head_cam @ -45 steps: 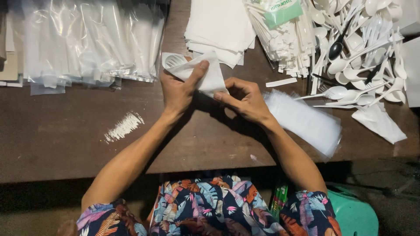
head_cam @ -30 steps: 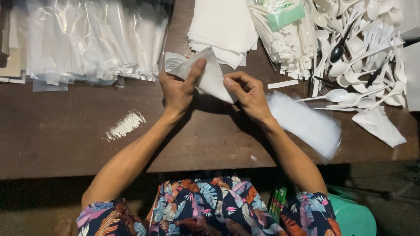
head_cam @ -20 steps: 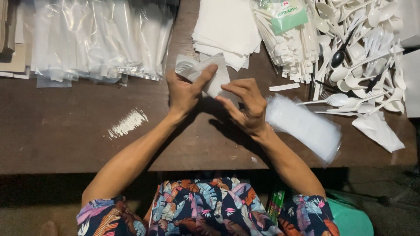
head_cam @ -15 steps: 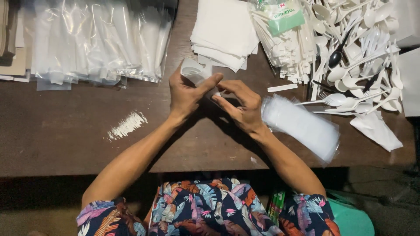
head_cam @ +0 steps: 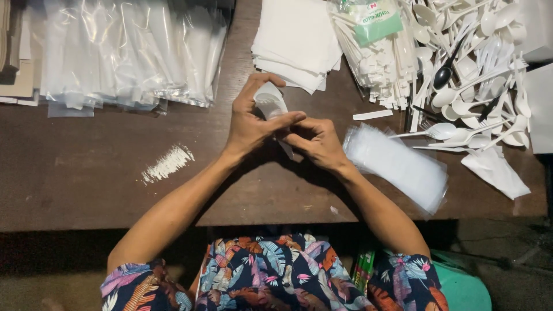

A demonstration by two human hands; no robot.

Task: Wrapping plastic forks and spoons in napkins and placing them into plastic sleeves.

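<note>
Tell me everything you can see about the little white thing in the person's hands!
The white spoon looks like thin, glossy plastic. Only its rounded bowl shows, pointing away from the person; the rest is hidden behind fingers and what looks like a folded white napkin. The left hand curls around it from the left, thumb pressed across. The right hand pinches from the right. It is held just above the dark wooden table.

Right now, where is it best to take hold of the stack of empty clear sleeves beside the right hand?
Probably by the near end of the stack of clear sleeves, coming from the right hand's side. It lies flat and slanted on the table, and that end is free, while the far end nears the loose spoons.
</note>
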